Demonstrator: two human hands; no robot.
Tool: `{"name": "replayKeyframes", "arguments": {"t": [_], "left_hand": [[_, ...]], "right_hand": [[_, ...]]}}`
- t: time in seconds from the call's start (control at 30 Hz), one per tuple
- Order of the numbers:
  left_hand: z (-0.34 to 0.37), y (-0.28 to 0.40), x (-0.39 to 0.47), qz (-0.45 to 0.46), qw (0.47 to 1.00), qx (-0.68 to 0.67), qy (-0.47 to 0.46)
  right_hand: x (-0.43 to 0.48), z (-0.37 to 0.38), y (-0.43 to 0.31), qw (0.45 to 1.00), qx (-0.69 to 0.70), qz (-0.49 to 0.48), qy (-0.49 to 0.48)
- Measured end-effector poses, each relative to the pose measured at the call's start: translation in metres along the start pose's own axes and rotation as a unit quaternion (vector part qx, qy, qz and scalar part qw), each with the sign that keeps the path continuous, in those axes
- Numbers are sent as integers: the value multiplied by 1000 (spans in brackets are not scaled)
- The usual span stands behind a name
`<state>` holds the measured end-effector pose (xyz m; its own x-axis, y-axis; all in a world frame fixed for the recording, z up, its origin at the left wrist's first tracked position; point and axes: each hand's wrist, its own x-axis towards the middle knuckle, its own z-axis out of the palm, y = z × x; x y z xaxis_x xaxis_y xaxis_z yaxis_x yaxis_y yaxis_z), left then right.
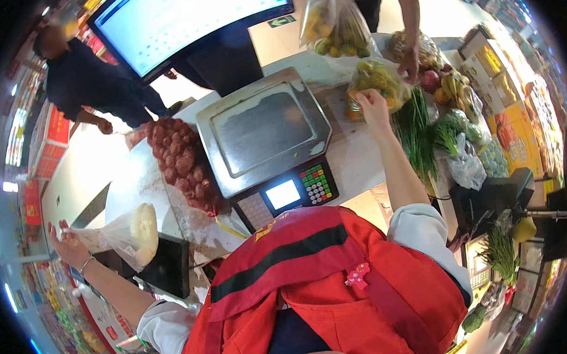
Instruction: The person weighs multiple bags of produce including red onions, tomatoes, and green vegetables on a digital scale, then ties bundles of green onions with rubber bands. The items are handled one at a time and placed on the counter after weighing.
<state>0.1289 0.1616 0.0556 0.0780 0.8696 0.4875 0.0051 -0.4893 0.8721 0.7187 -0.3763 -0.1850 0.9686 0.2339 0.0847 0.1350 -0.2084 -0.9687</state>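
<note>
My left hand [69,244] is at the far left, holding the twisted neck of a clear plastic bag [142,235] with a pale yellow-white item inside. My right hand [374,107] reaches to the upper right and touches a clear bag of yellow-green fruit [377,82] on the counter; its fingertips look closed on the plastic. Between my hands stands a weighing scale with a bare steel platter [264,128], a lit display and a keypad. A red mesh sack of round brown produce [183,164] leans along the scale's left side.
A monitor [191,24] stands behind the scale. Another person's hand [409,67] is beside the fruit bag, near a hanging fruit bag [336,25]. Green stalks [413,133], bananas [453,86] and bagged vegetables line the right side. A second person [94,81] stands at upper left.
</note>
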Motion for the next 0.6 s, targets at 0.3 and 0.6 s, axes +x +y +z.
{"name": "replayKeyframes", "arguments": {"t": [0.3, 0.6], "left_hand": [[46, -94, 2, -246, 939, -154, 187], [99, -135, -57, -269, 958, -59, 78]], "right_hand": [[92, -96, 35, 927, -240, 149, 247], [163, -121, 95, 942, -240, 157, 171]]}}
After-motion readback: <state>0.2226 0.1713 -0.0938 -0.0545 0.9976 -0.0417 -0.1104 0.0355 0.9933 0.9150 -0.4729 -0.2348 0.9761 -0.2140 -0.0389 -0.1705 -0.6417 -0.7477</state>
